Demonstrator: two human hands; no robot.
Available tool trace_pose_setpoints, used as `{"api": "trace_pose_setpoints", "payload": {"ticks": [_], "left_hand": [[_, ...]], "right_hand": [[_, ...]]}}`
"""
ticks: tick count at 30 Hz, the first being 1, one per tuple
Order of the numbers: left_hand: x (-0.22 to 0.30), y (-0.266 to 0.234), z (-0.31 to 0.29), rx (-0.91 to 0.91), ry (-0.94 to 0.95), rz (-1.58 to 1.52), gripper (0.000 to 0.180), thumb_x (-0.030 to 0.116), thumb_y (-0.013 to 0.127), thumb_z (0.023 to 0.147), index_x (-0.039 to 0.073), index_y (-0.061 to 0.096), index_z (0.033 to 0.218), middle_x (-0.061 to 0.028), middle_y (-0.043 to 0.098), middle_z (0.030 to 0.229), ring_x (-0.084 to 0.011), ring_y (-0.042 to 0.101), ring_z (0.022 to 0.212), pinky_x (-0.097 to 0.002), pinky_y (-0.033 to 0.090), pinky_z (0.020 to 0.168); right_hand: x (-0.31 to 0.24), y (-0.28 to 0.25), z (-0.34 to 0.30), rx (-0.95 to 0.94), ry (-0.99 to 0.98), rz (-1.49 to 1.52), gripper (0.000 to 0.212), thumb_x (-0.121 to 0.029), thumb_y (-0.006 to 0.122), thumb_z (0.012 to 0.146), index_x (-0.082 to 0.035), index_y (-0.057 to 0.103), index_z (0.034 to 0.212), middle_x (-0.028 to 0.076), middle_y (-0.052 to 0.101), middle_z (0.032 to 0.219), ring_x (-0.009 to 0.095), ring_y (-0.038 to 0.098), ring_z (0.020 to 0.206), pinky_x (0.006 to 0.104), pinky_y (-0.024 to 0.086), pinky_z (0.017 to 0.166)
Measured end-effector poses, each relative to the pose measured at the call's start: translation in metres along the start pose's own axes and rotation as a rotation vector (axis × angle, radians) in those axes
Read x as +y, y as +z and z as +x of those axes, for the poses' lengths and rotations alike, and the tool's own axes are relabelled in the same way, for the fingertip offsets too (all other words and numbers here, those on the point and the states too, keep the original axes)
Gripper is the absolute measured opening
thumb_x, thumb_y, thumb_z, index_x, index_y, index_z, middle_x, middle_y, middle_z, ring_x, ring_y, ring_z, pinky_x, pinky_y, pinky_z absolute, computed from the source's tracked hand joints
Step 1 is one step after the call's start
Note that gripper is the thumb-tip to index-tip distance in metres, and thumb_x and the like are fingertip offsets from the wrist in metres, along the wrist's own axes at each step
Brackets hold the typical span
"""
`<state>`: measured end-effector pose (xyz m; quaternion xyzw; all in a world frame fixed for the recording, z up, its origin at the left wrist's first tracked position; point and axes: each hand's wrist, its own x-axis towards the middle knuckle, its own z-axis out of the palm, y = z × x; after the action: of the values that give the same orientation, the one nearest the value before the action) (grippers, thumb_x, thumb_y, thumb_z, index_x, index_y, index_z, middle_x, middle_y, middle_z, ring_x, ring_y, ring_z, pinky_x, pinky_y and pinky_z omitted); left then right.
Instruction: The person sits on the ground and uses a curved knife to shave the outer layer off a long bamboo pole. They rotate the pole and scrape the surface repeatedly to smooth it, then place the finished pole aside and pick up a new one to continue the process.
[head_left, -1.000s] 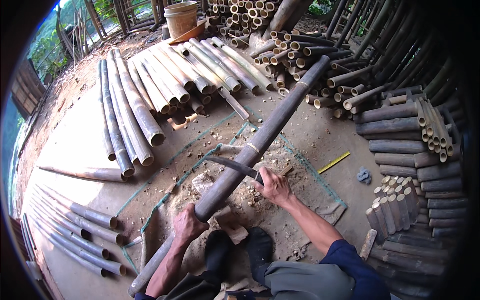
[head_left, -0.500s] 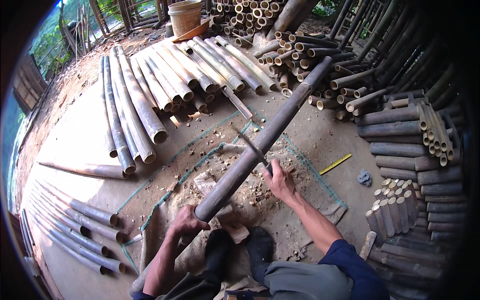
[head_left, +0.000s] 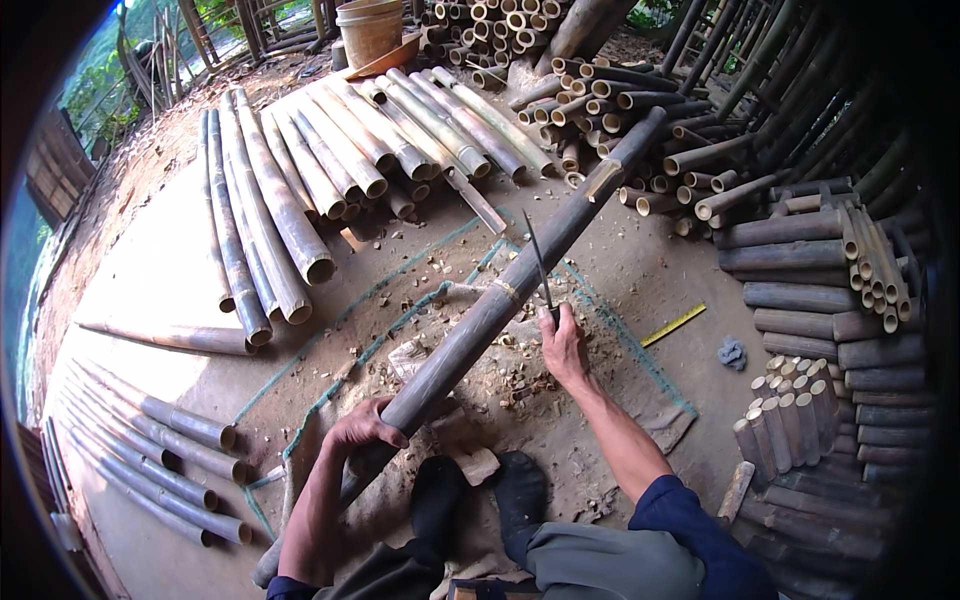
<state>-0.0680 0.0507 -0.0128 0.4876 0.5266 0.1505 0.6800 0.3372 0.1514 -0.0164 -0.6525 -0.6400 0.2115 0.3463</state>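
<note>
A long dark bamboo pole runs slantwise from lower left to upper right in front of me. My left hand is wrapped round its lower part, fingers closed. In my right hand is the handle of a knife, gripped just right of the pole. Its narrow dark blade points up and away beside the pole; whether it touches is unclear. A pale cut band shows on the pole near the blade, and a pale shaved patch lies farther up. Below the pole, a wooden block sits by my feet.
Several long bamboo poles lie at far left, more at near left. Cut tubes are heaped at the back; short pieces are stacked right. A yellow ruler and grey cloth lie right. Wood chips litter the floor.
The knife blade has swung from lying across the pole to pointing up beside it. The pole has turned slightly, showing a pale cut band and more of the shaved patch.
</note>
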Motion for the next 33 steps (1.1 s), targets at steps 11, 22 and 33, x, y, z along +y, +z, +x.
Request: {"api": "trace_pose_setpoints", "payload": {"ticks": [11,22,33], "left_hand": [[-0.022,-0.030,-0.008,0.040,0.029,-0.002,0.087,0.040,0.096,0.056,-0.006,0.073,0.127,-0.0109,0.075,0.110,-0.0220,0.068,0.103,-0.0357,0.053,0.095],[-0.033,-0.041,0.003,-0.053,-0.110,-0.206,0.081,0.035,0.095,0.064,-0.007,0.073,0.129,-0.0129,0.076,0.115,-0.0221,0.068,0.107,-0.0328,0.050,0.102],[-0.050,-0.049,0.014,-0.124,-0.160,-0.362,0.074,0.041,0.090,0.071,-0.006,0.073,0.126,-0.0144,0.076,0.114,-0.0238,0.069,0.105,-0.0354,0.051,0.100]], "right_hand": [[-0.021,0.017,-0.010,-0.187,-0.508,-0.167,0.046,-0.050,0.057,0.111,-0.005,0.051,0.115,0.025,0.070,0.085,0.046,0.072,0.076,0.0558,0.054,0.063],[-0.005,0.030,-0.005,-0.103,-0.180,-0.143,0.049,-0.052,0.058,0.110,-0.004,0.052,0.118,0.026,0.069,0.085,0.047,0.073,0.076,0.0563,0.059,0.066],[0.000,0.035,-0.010,-0.098,-0.101,-0.004,0.055,-0.058,0.055,0.110,-0.003,0.050,0.114,0.028,0.064,0.078,0.052,0.069,0.077,0.0580,0.053,0.065]]}}
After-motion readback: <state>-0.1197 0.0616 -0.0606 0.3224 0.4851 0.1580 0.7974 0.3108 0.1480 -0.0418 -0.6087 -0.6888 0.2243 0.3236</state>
